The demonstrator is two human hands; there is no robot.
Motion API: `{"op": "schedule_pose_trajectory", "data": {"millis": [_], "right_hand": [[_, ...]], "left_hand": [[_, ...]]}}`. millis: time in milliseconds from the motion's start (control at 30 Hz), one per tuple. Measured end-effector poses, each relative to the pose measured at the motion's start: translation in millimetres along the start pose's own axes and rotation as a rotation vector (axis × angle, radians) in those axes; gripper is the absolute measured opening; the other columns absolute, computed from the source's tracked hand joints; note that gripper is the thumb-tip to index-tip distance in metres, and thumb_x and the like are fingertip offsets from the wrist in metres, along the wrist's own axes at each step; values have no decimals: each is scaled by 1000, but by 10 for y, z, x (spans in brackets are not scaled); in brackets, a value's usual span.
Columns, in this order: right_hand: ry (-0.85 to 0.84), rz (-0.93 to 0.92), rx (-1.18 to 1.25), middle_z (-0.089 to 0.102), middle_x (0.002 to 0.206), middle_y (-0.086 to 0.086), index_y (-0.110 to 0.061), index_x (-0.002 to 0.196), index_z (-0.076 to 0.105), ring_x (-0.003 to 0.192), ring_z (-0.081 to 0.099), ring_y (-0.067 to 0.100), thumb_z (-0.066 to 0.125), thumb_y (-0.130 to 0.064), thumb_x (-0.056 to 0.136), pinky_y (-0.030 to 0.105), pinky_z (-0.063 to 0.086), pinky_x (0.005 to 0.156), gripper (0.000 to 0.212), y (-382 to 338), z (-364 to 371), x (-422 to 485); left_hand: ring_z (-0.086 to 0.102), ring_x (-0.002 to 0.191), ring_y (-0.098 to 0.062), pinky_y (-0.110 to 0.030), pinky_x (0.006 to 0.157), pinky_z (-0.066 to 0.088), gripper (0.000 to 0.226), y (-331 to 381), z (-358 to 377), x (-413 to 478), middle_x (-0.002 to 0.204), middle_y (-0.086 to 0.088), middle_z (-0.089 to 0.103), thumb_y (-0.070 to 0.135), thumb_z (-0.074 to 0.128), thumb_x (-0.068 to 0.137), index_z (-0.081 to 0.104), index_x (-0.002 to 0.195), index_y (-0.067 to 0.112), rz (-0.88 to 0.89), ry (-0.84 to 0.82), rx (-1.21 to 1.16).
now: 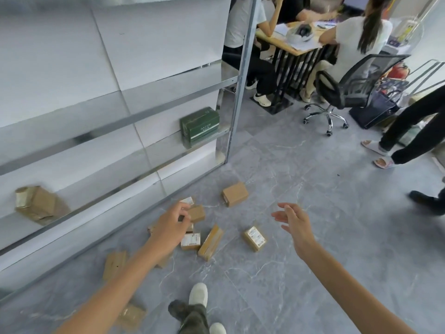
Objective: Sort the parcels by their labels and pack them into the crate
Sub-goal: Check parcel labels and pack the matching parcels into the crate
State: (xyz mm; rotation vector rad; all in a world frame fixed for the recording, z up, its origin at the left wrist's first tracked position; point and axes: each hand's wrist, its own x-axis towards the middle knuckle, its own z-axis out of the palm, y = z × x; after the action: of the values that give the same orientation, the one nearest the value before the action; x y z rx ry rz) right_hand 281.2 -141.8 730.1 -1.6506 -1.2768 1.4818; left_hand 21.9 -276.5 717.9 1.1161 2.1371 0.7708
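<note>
On the grey tiled floor (pixel 325 184), at the foot of the metal shelving (pixel 134 121), the parcels are lying loose in a scatter. I am reading them as follows: a plain brown parcel (pixel 235 194) is sitting farthest out; a label-up parcel (pixel 254 238) is lying apart to the right; a long parcel (pixel 210 242) is lying tilted, just beside a small labelled parcel (pixel 190 241); a flat parcel (pixel 114 264) is lying close against the shelving base. The left hand (pixel 169 227) is hanging in front of the middle of the cluster, next to a brown parcel (pixel 197 213), with its fingers loosely curled, a gap showing between thumb and fingers, and nothing gripped. The right hand (pixel 292 222) is hovering over bare floor, fingers spread apart and holding nothing. On the shelving, a green box (pixel 199 126) is standing on a lower shelf beside the upright, and a crumpled brown package (pixel 36 204) is resting on the shelf below, far left. Beyond, people are sitting at a desk (pixel 289 48), one of them on a mesh office chair (pixel 356 85).
</note>
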Motion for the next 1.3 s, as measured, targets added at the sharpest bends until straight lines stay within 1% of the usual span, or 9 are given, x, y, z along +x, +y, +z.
{"op": "schedule_pose_trajectory", "data": {"millis": [167, 433, 533, 633, 767, 867, 967, 1200, 1300], "right_hand": [[20, 92, -52, 69, 90, 8, -12, 106, 60, 91, 61, 23, 37, -19, 102, 38, 42, 89, 24, 2, 132, 873], [17, 204, -156, 67, 96, 9, -11, 110, 60, 90, 58, 22, 38, -18, 100, 39, 41, 89, 25, 135, 237, 2373], [-61, 254, -208, 62, 106, 8, -12, 111, 59, 94, 55, 20, 39, -24, 101, 36, 39, 88, 25, 295, 333, 2950], [-138, 314, -292, 54, 127, 9, -20, 111, 53, 107, 48, 20, 39, -32, 101, 38, 36, 97, 21, 523, 404, 3576], [-251, 326, -468, 31, 153, 7, -19, 145, 34, 138, 32, 26, 35, -42, 100, 39, 26, 111, 51, 942, 513, 4468], [-317, 312, -515, 23, 157, 7, -22, 150, 24, 144, 24, 27, 32, -46, 99, 43, 19, 118, 57, 1412, 693, 5160], [-345, 305, -526, 18, 158, 6, -24, 152, 19, 145, 21, 28, 31, -51, 98, 47, 17, 118, 62, 2013, 976, 5840], [-309, 193, -518, 21, 157, 10, -17, 152, 19, 143, 25, 29, 40, -45, 98, 41, 24, 114, 64, 3863, 1841, 7401], [-301, 209, -506, 22, 157, 12, -11, 152, 15, 142, 26, 30, 42, -40, 99, 40, 25, 113, 66, 4543, 2140, 7928]], "left_hand": [[51, 93, -1, -12, 69, 38, 15, -195, 24, 932, 106, 12, 55, 25, 46, 97, 49, 109, 32, -48, -95, 22], [53, 80, 1, -10, 55, 37, 14, -158, 506, 2439, 109, 6, 56, 23, 45, 97, 49, 110, 26, -154, -242, 53], [55, 102, -16, -24, 78, 43, 25, -141, 909, 2969, 123, -6, 55, 22, 47, 96, 49, 120, 18, -276, -356, 56], [52, 107, -20, -25, 84, 39, 39, -285, 1329, 3463, 129, -8, 53, 27, 46, 95, 44, 133, 16, -394, -435, 107], [50, 104, -18, -28, 83, 41, 52, -618, 1877, 4109, 130, -6, 47, 38, 45, 95, 31, 143, 21, -501, -515, 68], [32, 135, -28, -33, 103, 31, 66, -976, 2370, 4615, 153, -7, 24, 47, 44, 94, 16, 149, 24, -555, -582, 72], [14, 145, -26, -37, 117, 17, 77, -1460, 3003, 5153, 159, -4, 5, 50, 46, 93, 5, 151, 21, -548, -658, 55], [15, 145, -25, -37, 114, 25, 78, -2697, 5038, 6149, 159, -8, 2, 27, 51, 96, -2, 150, 12, -559, -554, -107], [35, 129, -21, -32, 91, 35, 79, -3142, 5765, 6470, 158, -7, 9, 18, 51, 95, -5, 150, 13, -629, -550, -200]]}}
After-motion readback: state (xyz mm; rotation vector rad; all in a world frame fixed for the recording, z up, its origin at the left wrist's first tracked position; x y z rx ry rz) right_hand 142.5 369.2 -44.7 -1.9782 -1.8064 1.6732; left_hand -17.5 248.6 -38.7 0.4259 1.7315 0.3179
